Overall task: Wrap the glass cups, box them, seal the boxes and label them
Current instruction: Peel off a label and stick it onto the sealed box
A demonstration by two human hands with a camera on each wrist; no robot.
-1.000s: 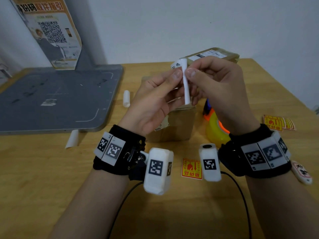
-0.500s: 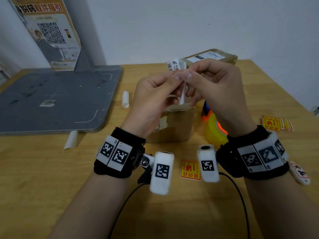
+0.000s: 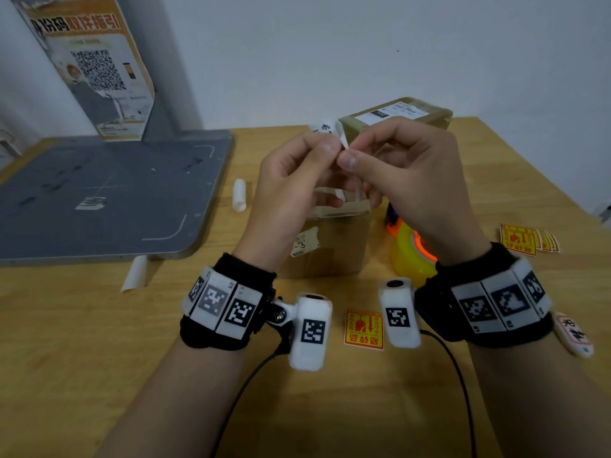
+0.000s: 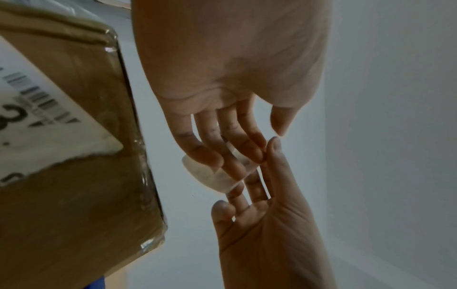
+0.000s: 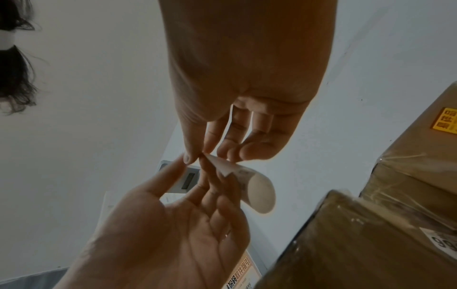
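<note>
A curled white shipping label (image 3: 327, 128) is pinched at its upper corner between both hands, above a taped cardboard box (image 3: 330, 249). My left hand (image 3: 325, 153) holds it with thumb and forefinger. My right hand (image 3: 350, 157) pinches the same corner from the right. In the right wrist view the label (image 5: 257, 187) curls into a tube below the fingertips. The left wrist view shows the label's curl (image 4: 210, 176) behind the fingers, beside the box (image 4: 74, 176). A second taped box (image 3: 396, 117) with a label on top stands behind the hands. No glass cups are visible.
A yellow and orange tape dispenser (image 3: 410, 252) sits right of the near box. Red-yellow fragile stickers lie at the front (image 3: 363, 328) and the right (image 3: 522, 241). A grey platform (image 3: 99, 200) fills the left, with white paper rolls (image 3: 239, 195) (image 3: 135, 272) beside it.
The label stood upright as a roll between my fingers. Both thumbs have since come together at its top corner, and most of the roll is now hidden behind my fingers.
</note>
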